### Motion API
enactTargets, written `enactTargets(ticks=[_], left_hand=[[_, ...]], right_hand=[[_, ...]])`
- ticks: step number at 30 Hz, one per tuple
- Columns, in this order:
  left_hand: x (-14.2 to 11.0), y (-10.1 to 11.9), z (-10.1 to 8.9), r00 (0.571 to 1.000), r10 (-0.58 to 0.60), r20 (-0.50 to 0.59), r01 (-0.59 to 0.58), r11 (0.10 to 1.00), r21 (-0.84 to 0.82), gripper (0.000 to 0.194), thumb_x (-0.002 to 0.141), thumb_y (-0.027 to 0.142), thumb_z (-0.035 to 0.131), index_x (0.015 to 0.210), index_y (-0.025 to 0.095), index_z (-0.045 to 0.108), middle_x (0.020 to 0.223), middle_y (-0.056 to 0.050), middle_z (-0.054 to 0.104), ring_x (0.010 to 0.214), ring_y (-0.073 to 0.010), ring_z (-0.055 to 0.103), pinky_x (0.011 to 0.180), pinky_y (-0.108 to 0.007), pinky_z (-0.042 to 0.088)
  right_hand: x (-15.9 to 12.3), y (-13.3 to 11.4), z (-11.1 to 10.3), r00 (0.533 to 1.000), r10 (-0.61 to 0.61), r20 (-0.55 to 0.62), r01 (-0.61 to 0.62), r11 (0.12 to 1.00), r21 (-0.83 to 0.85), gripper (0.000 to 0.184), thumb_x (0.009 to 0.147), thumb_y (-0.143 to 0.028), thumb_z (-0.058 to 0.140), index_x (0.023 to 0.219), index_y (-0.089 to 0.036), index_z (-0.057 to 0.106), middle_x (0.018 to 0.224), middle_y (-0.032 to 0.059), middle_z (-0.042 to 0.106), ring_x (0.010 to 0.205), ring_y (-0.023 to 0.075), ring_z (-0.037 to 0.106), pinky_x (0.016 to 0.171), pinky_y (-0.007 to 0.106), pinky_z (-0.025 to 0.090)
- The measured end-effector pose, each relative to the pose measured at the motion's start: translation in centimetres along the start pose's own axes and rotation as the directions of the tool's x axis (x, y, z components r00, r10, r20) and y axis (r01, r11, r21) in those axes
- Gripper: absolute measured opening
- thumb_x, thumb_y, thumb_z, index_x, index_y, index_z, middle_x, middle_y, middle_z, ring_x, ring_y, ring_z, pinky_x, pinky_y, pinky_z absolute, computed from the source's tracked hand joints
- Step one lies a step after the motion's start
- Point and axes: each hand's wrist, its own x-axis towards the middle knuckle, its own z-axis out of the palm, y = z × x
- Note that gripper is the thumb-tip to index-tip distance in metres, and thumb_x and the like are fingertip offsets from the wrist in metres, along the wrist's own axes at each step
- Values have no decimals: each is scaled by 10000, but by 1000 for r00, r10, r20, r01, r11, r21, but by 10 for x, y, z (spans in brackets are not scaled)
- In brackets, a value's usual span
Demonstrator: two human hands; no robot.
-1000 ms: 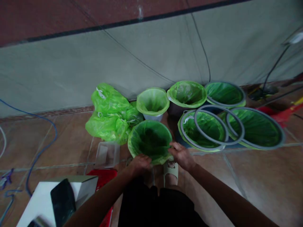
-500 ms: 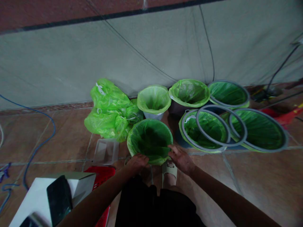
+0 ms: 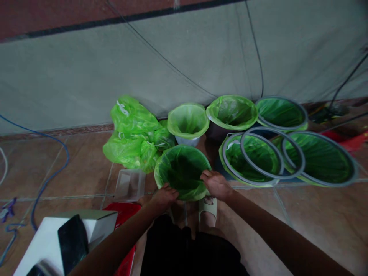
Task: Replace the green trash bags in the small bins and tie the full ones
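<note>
A green trash bag (image 3: 168, 168) lines a round trash bin right in front of my feet, its edge folded over the rim. My left hand (image 3: 164, 197) is closed on the bag's edge at the near left of the rim. On the near right, my right hand (image 3: 216, 185) pinches the same edge, its fingertips just inside the opening. The bin's walls are mostly hidden under the bag, and its inside is dark. Just behind it stands a smaller white bin (image 3: 186, 141) with a light green bag over its rim.
Knotted green bags (image 3: 133, 132) lie left by the wall. Several lined bins stand to the right, with a loose grey ring (image 3: 243, 147) resting across two of them. A clear plastic tray (image 3: 130, 185), a white box (image 3: 46, 237) and a blue hose (image 3: 47, 182) are on the left.
My right hand has shifted slightly up and inward along the rim, its fingers now more closed on the bag. My left hand has moved slightly left. The bin stays in place.
</note>
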Motion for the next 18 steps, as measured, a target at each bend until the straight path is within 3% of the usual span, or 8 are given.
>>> enactTargets(ticks=[3,6,9,11,13,16,18], left_hand=[[-7,-2,-3,998,-60,-11,60,998,17,224,865,121,484,1041,167,614,1055,-86,671,1034,-214,603,1089,-482,292],[-15,3,-12,984,-150,-95,150,989,-2,440,871,239,520,1302,157,487,1328,-141,554,1247,-265,485,1118,-526,230],[-12,16,-24,984,-75,-164,62,995,-84,576,875,349,548,1402,195,376,1420,-123,479,1313,-258,421,1129,-499,232],[-3,27,-27,980,32,-194,-56,991,-120,525,884,356,551,1366,199,414,1363,-108,533,1260,-237,477,1104,-445,297],[7,33,-21,979,101,-176,-122,986,-114,394,894,292,540,1265,168,497,1218,-114,621,1130,-227,570,1014,-397,402],[17,33,-4,992,85,-95,-90,995,-47,192,888,142,477,1047,127,584,947,-113,682,896,-223,648,821,-354,499],[19,29,7,996,52,-68,-51,999,11,169,874,86,448,954,125,592,869,-103,678,822,-219,653,760,-340,510]], right_hand=[[-15,6,-8,975,109,-195,-89,990,107,262,866,-103,459,1027,-172,654,1159,116,612,997,218,600,897,347,472],[-39,-2,-15,929,166,-332,-85,966,245,270,894,-129,432,1024,-189,661,1109,99,638,1003,218,602,910,364,484],[-55,-24,-6,953,-2,-304,93,954,285,288,892,-107,435,1050,-211,652,1061,77,661,987,207,600,899,371,496],[-56,-36,9,959,-114,-260,183,948,259,303,882,-95,452,1094,-207,638,1091,83,658,1021,211,584,935,395,482],[-49,-40,27,962,-150,-226,201,955,219,308,869,-93,473,1114,-195,630,1107,92,653,1079,219,561,1010,435,435],[-34,-33,47,976,-161,-146,183,971,152,265,853,-90,495,1048,-179,652,1028,90,664,1112,225,549,1097,481,342],[-27,-28,52,979,-173,-106,185,976,116,232,850,-89,500,989,-172,666,973,83,668,1115,231,553,1122,497,301]])
